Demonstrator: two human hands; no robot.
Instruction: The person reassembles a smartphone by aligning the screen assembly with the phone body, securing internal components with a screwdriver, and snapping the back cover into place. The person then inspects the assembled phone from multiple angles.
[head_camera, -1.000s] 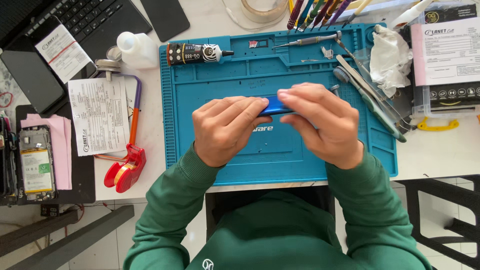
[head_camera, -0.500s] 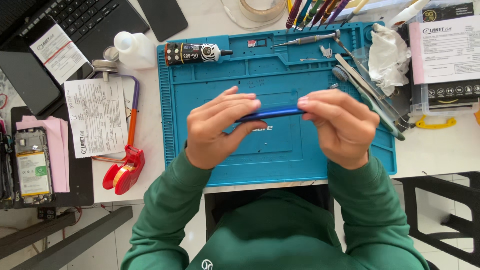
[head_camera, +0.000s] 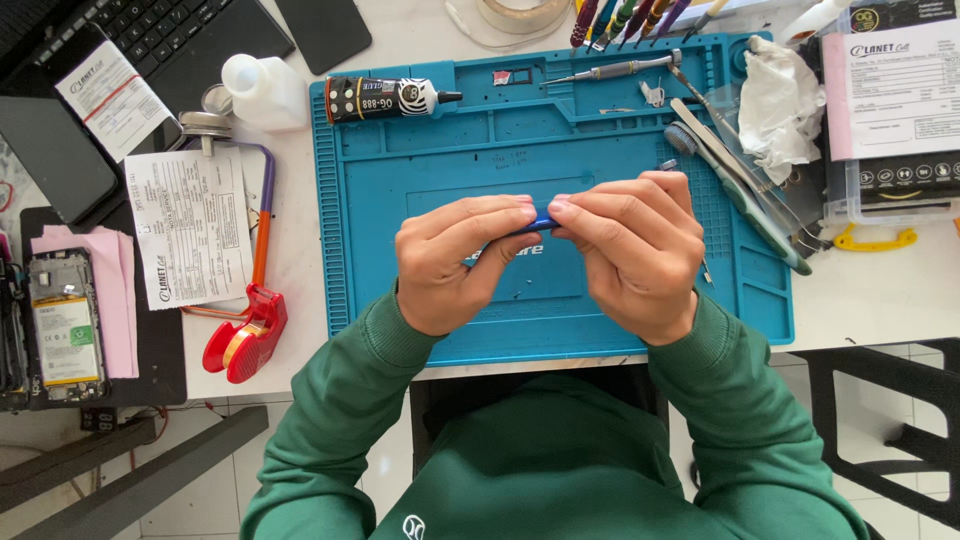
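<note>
Your left hand (head_camera: 455, 262) and right hand (head_camera: 635, 250) meet fingertip to fingertip over the middle of the blue work mat (head_camera: 420, 160). Between them you pinch a small blue tool (head_camera: 541, 221); only a short piece of it shows in the gap between your thumbs and forefingers, the rest is hidden under your curled fingers, so its full shape cannot be told. Both sets of fingers are pressed together around it, not spread.

Beyond your fingertips, at the far edge of the mat, lies a black glue tube (head_camera: 385, 98). Past your right knuckles lie a toothbrush (head_camera: 735, 195) and a crumpled white cloth (head_camera: 780, 105). Out past your left wrist sit a printed paper slip (head_camera: 188, 228) and a red tape dispenser (head_camera: 245, 335), and farther off an opened phone (head_camera: 62, 325).
</note>
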